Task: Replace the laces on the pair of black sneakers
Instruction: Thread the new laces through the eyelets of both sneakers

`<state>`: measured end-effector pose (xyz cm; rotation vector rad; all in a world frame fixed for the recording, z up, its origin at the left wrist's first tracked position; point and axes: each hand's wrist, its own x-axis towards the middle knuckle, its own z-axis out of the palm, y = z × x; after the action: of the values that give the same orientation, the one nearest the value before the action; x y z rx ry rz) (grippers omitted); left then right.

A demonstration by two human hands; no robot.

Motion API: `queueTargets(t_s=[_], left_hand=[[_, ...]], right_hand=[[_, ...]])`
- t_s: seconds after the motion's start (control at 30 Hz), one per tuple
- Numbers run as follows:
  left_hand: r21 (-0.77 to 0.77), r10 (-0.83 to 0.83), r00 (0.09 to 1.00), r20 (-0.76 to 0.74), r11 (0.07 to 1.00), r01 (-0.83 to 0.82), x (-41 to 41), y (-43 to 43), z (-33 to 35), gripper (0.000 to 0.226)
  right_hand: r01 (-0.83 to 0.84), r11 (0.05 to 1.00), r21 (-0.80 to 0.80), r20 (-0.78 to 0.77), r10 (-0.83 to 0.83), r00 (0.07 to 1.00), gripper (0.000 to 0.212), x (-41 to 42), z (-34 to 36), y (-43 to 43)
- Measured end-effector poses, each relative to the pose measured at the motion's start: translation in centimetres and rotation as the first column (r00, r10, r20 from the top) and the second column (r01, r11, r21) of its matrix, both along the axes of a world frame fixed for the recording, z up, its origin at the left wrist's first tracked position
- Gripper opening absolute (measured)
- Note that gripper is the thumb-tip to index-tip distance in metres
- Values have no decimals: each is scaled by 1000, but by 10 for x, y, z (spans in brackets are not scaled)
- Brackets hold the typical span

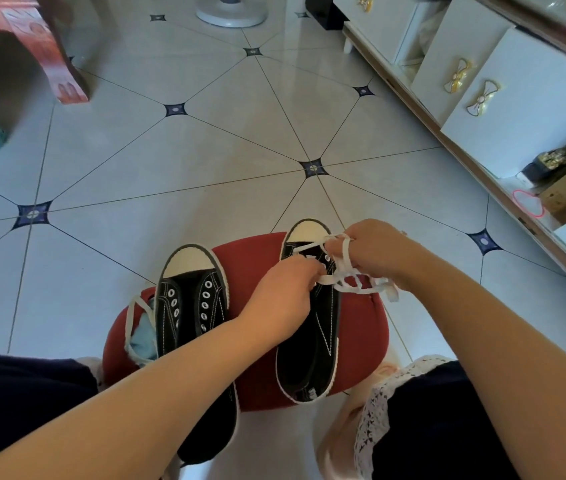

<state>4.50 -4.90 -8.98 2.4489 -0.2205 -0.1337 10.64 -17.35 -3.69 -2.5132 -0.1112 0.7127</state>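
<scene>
On the red stool [361,327] the bare sneaker [188,306] waits leftward while the right sneaker [323,327] looks mid-threading, left hand [281,292] pinching at its eyelets, right hand [375,251] gripping the bunched white lace [343,268]; next, the tip needs guiding through an open eyelet.

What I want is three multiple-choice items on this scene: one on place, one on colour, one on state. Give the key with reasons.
1. Where do the left sneaker and the right sneaker sit?
A. on the floor tiles
B. on the red stool
C. inside a cabinet

2. What colour is the lace being worked?
A. black
B. white
C. red

3. The left sneaker's eyelets are:
A. empty
B. fully laced
C. tied in a bow

Key:
B: both shoes lie on the stool's red top.
B: the lace pinched by the left hand and the right hand is white.
A: its metal eyelets show bare.
</scene>
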Motion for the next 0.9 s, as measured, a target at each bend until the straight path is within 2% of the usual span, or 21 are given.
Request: queueTargets(t_s=[0.1, 0.13, 0.23, 0.3, 0.33, 0.4, 0.43, 0.47, 0.5, 0.57, 0.63, 0.7, 0.73, 0.8, 0.87, 0.9], left_hand=[[-160, 145, 989, 37, 977, -137, 5, 1, 25, 28], [-232, 195, 980, 30, 955, -183, 7, 5, 35, 25], [-446, 327, 944, -33, 841, -307, 9, 18, 63, 23], [-577, 396, 914, -91, 727, -373, 6, 27, 81, 27], [-651, 416, 900, -133, 647, -396, 5, 32, 89, 30], [-788, 435, 873, -221, 447, -422, 2, 43, 104, 30], [-839, 442, 860, -256, 340, -424, 2, 50, 110, 29], [-874, 447, 848, -286, 241, -422, 1, 56, 115, 27], [-895, 446, 838, -315, 155, -419, 1, 62, 118, 26], [-904, 434, 824, -363, 49, -425, -3, 68, 119, 24], [-888, 411, 815, -408, 28, -458, -9, 64, 116, 21], [-856, 377, 801, -465, 41, -516, -16, 53, 110, 19], [-837, 353, 797, -491, 62, -543, -19, 46, 107, 19], [-807, 312, 798, -516, 137, -575, -24, 32, 98, 19], [-783, 289, 819, -496, 259, -566, -27, 21, 89, 19], [-763, 293, 837, -463, 349, -544, -27, 17, 84, 19]], right_hand=[[-94, 993, -75, 113, 102, 988, 19, 0, 12, -6], [-88, 995, -43, 136, 93, 986, 13, 0, 17, -9], [19, 988, 154, 239, -56, 969, 17, -1, 24, -16], [120, 931, 344, 273, -221, 936, 15, 1, 31, -18], [163, 867, 470, 245, -305, 920, 18, 3, 35, -18], [215, 701, 680, 169, -435, 884, 29, 9, 45, -20], [226, 658, 718, 167, -478, 862, 35, 11, 48, -22], [232, 683, 693, 212, -500, 840, 40, 12, 50, -24], [243, 762, 600, 293, -492, 820, 43, 11, 51, -26], [264, 914, 310, 433, -382, 816, 42, 6, 48, -31], [224, 968, 114, 424, -251, 870, 36, -2, 46, -32], [127, 988, 83, 315, -147, 937, 23, -12, 46, -27], [70, 988, 134, 231, -100, 968, 19, -19, 48, -22], [39, 934, 355, 8, -45, 999, 22, -34, 55, -8], [113, 843, 525, -158, -34, 987, 28, -47, 57, 5], [140, 818, 557, -176, -48, 983, 28, -50, 54, 9]])
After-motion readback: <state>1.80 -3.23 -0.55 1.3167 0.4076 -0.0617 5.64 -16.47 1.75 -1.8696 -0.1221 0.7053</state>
